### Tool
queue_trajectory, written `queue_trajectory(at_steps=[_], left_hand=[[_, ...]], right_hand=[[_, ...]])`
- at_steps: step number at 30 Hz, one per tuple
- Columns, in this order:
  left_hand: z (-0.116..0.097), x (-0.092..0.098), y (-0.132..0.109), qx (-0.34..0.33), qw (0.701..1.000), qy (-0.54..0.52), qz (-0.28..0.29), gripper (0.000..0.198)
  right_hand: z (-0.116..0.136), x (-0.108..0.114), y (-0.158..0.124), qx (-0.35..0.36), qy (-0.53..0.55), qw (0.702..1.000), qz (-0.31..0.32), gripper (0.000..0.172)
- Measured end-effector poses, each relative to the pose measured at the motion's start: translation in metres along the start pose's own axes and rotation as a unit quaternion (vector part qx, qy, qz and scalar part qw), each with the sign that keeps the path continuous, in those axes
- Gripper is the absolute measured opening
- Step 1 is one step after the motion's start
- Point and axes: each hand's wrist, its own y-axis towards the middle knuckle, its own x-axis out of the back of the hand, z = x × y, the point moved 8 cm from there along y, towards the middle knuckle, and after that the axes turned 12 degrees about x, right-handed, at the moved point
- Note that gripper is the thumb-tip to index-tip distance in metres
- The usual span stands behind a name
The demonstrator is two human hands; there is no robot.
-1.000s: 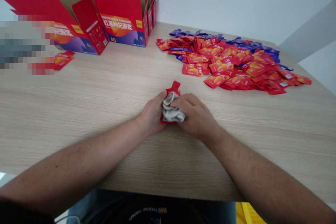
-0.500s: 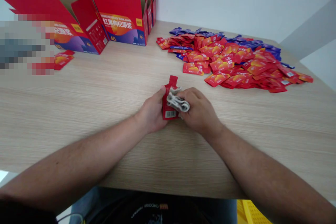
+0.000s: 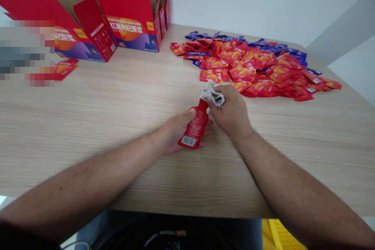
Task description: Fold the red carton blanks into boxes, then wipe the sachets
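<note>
I see my left hand (image 3: 175, 132) closed around a red pouch (image 3: 194, 128), thumb on top, fingers beneath. The pouch is tilted, its barcode end toward me and just above the wooden table (image 3: 117, 97), near the table's middle. My right hand (image 3: 232, 112) is clamped on a crumpled grey-white cloth (image 3: 213, 94), which presses against the pouch's far end. Just beyond the cloth lies a spread pile of red and purple pouches (image 3: 258, 66). Red cartons (image 3: 129, 11) stand at the far left of the table, with a few loose pouches (image 3: 63, 68) beside them. A yellow crate (image 3: 281, 236) shows below the table edge.
</note>
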Motion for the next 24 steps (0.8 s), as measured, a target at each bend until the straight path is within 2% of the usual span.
queue_trajectory(at_steps=[3,5,8,11,12,14,16,17,21,24], left_hand=[[-0.008,0.002,-0.004,-0.014,0.999,0.028,0.018,0.032],[-0.019,0.01,-0.007,-0.02,0.998,0.057,0.002,0.036],[-0.051,0.036,-0.017,-0.047,0.982,0.157,-0.097,0.036],[-0.098,0.069,-0.038,-0.101,0.932,0.282,-0.201,0.031],[-0.113,0.081,-0.048,-0.116,0.908,0.326,-0.234,0.031],[-0.141,0.11,-0.072,-0.13,0.838,0.425,-0.317,0.034],[-0.169,0.143,-0.102,-0.121,0.712,0.535,-0.437,0.04],[-0.181,0.16,-0.116,-0.121,0.68,0.547,-0.474,0.04],[-0.232,0.214,-0.164,-0.118,0.596,0.558,-0.566,0.046],[-0.271,0.234,-0.199,-0.124,0.529,0.558,-0.628,0.054]], right_hand=[[-0.03,-0.004,-0.006,-0.046,-0.018,0.999,-0.005,0.013],[-0.041,-0.003,-0.01,-0.049,-0.015,0.999,-0.013,0.016],[-0.042,-0.003,-0.012,-0.017,-0.009,1.0,-0.015,0.015],[-0.039,-0.009,-0.014,0.018,0.013,1.0,-0.014,0.009],[-0.037,-0.01,-0.013,0.028,0.022,0.999,-0.018,0.009],[-0.032,-0.012,-0.013,0.05,0.036,0.998,-0.023,0.013],[-0.029,-0.014,-0.012,0.057,0.036,0.998,-0.012,0.016],[-0.028,-0.016,-0.012,0.053,0.031,0.998,0.0,0.017],[-0.028,-0.023,-0.015,0.028,0.024,0.999,0.037,0.018],[-0.027,-0.028,-0.017,0.02,0.023,0.998,0.048,0.019]])
